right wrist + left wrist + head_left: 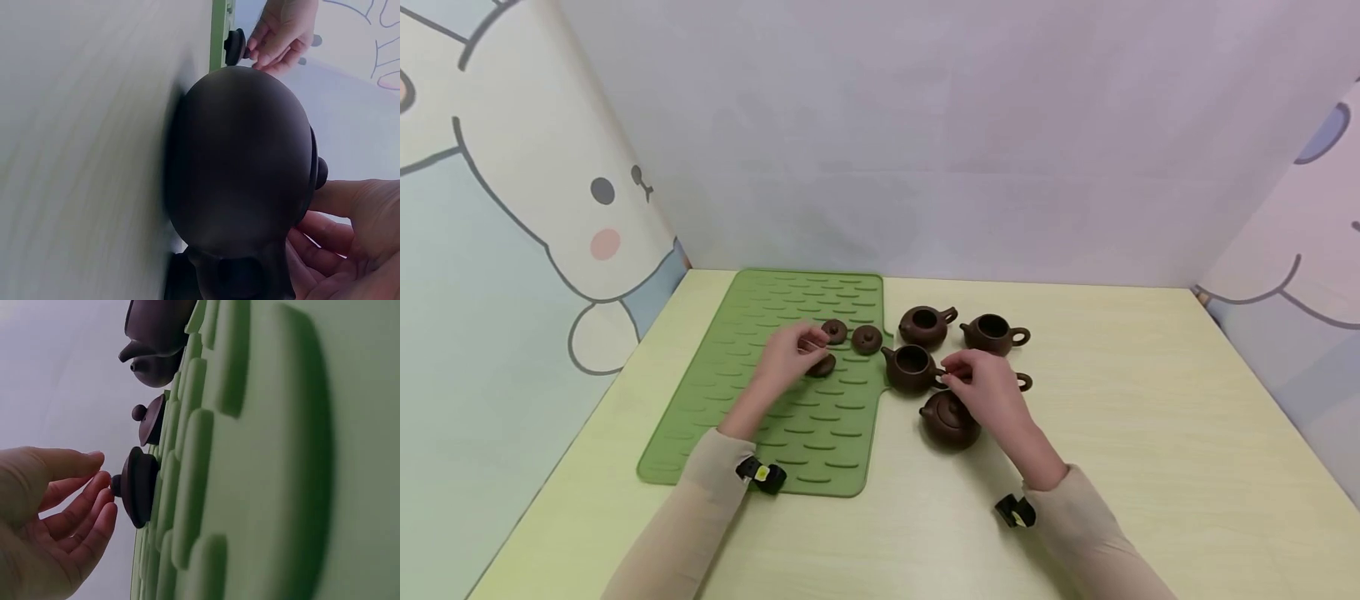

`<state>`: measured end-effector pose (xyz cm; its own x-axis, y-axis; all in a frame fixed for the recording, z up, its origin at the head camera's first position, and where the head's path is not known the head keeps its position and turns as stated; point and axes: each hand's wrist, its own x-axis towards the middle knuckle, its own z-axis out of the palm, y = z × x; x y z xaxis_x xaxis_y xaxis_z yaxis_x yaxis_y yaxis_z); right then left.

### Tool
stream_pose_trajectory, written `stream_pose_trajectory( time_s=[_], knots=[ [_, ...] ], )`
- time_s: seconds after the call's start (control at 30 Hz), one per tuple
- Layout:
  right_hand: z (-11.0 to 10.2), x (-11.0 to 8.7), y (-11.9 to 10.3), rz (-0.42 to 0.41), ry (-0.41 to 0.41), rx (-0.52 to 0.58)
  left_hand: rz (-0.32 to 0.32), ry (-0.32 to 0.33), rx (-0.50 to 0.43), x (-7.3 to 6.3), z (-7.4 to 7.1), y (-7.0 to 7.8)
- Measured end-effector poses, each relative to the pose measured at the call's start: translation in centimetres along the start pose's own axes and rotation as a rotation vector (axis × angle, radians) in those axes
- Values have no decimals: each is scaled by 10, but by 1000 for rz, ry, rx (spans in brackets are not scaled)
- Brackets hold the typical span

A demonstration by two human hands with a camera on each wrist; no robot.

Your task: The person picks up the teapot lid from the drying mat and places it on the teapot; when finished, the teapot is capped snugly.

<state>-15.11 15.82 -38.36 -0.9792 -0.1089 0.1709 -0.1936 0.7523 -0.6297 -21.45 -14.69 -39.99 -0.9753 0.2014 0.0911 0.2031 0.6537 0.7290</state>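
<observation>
My left hand (792, 358) is over the green mat, fingers loosely curved. Its fingertips are right at the knob of a dark brown teapot lid (139, 487), with the thumb a little apart from the knob. Two more lids, one (834, 331) behind and another (867, 340) to the right, lie knob up on the mat. My right hand (988, 387) hovers above a lidded teapot (951, 425), beside the handle of an open teapot (912, 371). In the right wrist view the lidded teapot hides its fingertips, so I cannot tell whether they pinch anything.
Two lidless teapots stand farther back, one (923, 327) near the mat and one (992, 335) to its right. Behind the right hand shows the handle (1024, 382) of another teapot, mostly hidden. The green mat (760, 450) lies on a pale wooden table (1150, 433), with a wall behind.
</observation>
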Motion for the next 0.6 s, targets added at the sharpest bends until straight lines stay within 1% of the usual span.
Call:
stream_pose_trajectory(
  time_s=[0.17, 0.3, 0.43, 0.6],
  knots=[
    [3, 3, 0, -17, 9, -34, -52, -28, 8, -3, -3, -9],
    [5, 5, 0, -27, 5, -51, -89, -50, -15, -5, -5, -11],
    [7, 7, -1, -37, 0, -87, -96, -59, -14, -6, -6, -9],
    [8, 8, -2, -28, -14, -148, -91, -50, 6, -6, -6, -8]
  ],
)
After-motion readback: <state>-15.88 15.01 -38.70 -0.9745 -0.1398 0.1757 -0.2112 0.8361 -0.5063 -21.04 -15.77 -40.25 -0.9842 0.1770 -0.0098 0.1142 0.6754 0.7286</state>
